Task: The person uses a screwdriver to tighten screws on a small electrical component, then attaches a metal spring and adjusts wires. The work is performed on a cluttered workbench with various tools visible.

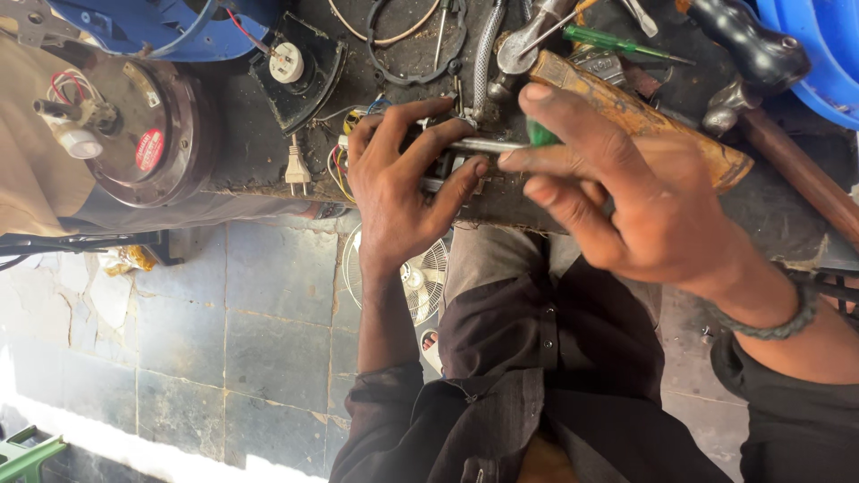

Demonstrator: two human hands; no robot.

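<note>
a small dark metal part (445,164) sits at the workbench (250,152) edge, clamped in the left hand (403,192), fingers curled over it. the right hand (626,192) pinches a green-handled screwdriver (501,143), its shaft lying against the part.

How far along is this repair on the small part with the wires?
Done: the small dark part lies open on the bench edge, coloured wires hanging out. In hand: the left hand steadies it while the right hand works a green-handled screwdriver into it. Left: it isn't closed up, and the white plug lies loose.
</note>
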